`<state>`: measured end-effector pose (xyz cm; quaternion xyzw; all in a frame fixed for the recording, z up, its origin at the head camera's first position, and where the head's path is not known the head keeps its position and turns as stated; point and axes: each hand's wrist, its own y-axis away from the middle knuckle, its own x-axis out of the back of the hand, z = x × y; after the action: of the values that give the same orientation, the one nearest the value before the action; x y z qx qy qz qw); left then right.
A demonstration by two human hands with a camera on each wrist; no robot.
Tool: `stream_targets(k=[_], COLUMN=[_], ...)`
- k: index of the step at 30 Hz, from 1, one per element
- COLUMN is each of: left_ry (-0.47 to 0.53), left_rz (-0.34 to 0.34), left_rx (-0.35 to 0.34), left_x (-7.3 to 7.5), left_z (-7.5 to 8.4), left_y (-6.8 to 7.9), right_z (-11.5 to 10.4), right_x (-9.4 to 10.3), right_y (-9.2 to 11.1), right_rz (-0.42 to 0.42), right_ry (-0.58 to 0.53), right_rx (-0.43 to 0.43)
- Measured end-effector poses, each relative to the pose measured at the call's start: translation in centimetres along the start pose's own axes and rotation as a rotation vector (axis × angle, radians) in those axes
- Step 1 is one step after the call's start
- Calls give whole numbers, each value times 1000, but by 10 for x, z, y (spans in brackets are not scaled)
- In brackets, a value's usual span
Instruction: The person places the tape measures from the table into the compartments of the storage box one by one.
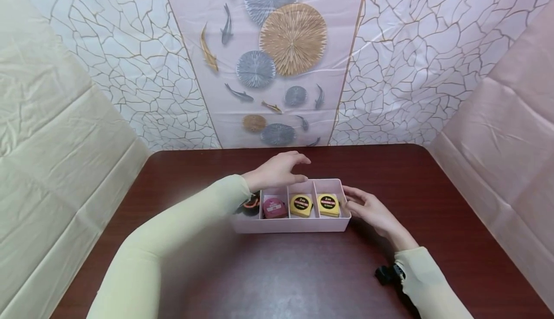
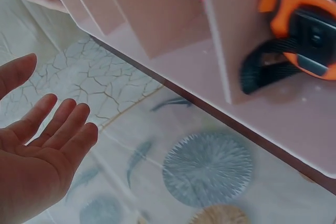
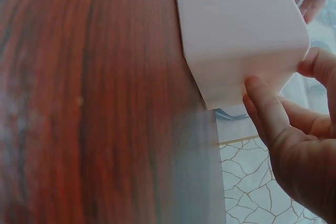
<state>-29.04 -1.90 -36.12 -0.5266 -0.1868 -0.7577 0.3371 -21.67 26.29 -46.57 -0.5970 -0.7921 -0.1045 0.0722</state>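
Note:
A pale pink divided box (image 1: 290,226) stands on the table and is split into several compartments. From left to right it holds a black-and-orange tape measure (image 1: 252,205), a pink tape measure (image 1: 275,208), a yellow tape measure (image 1: 300,205) and another yellow tape measure (image 1: 328,205). My left hand (image 1: 279,170) hovers over the box's back edge, thumb and fingers apart, holding nothing; its palm shows in the left wrist view. At the box's right end my right hand (image 1: 375,215) grips the end wall, thumb at the rim, fingers against the outside.
The dark red-brown table (image 1: 277,271) has its back edge just behind the box. Patterned cloth (image 1: 277,93) hangs behind it, with plain cloth at both sides. A small black device (image 1: 389,274) sits at the right wrist.

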Motion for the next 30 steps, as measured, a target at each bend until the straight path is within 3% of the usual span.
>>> stream_targets(k=[16,30], left_ry=[61,92], left_rz=[66,117], left_rx=[132,191], left_x=[8,6], left_z=[-16,-44], left_y=[24,46], right_z=[2,0], right_x=[-1,0], right_y=[1,0], right_rz=[-5,-10], right_ry=[-31,-23], right_rx=[-2,1])
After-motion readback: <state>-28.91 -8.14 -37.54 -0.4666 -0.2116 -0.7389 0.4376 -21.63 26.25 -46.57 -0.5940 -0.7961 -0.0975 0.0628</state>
